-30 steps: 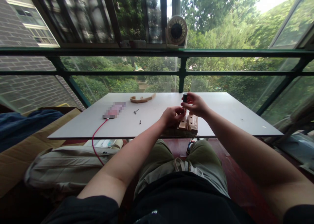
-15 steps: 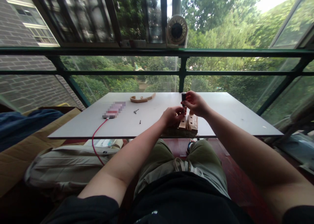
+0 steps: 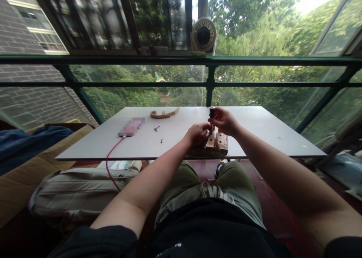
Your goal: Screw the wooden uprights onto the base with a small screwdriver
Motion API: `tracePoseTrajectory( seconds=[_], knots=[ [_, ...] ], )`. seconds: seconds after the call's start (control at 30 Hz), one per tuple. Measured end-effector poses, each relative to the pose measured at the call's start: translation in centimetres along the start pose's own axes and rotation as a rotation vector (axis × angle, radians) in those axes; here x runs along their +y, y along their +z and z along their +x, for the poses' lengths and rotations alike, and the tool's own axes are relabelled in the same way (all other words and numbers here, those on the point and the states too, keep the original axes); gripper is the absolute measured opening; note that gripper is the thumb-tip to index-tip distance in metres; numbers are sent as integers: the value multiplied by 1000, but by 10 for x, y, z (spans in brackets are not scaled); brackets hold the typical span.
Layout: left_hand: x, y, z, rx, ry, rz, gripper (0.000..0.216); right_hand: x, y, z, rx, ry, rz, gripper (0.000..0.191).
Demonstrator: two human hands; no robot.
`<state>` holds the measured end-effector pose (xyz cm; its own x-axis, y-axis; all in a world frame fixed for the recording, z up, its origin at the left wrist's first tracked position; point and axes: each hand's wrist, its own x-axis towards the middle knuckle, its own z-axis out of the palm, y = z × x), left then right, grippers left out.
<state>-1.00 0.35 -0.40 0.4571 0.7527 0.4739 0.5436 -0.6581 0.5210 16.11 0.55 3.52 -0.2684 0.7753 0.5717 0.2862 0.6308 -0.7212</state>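
Note:
My right hand (image 3: 225,121) grips the black handle of an upright screwdriver (image 3: 212,112), whose shaft points down. Beneath it, at the near edge of the white table, lies a light wooden block (image 3: 222,141) with a groove along it and dark round holes. My left hand (image 3: 198,134) rests at the block's left side, its fingers closed near the screwdriver's tip. What those fingers pinch is hidden. Further left on the tabletop are a few loose screws (image 3: 157,129) and a single small screw (image 3: 161,141).
A curved wooden piece (image 3: 160,115) lies at the table's far side. To the left is a blurred-out phone (image 3: 131,127) with a red cable (image 3: 107,158) hanging over the edge. A beige bag (image 3: 76,190) and a cardboard box (image 3: 25,165) stand left of the table (image 3: 260,133).
My right hand has turned slightly around the screwdriver handle and sits a touch lower. My left hand and the wooden block stay in nearly the same place.

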Motion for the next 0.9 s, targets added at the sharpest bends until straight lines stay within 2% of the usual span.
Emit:
tracePoseTrajectory(
  seconds=[0.5, 0.9],
  knots=[
    [3, -1, -1, -24, 16, 32, 19, 1, 2, -2, 11, 16, 52, 25],
    [4, -4, -2, -71, 43, -8, 21, 4, 1, -2, -3, 3, 25, 20]
  ],
)
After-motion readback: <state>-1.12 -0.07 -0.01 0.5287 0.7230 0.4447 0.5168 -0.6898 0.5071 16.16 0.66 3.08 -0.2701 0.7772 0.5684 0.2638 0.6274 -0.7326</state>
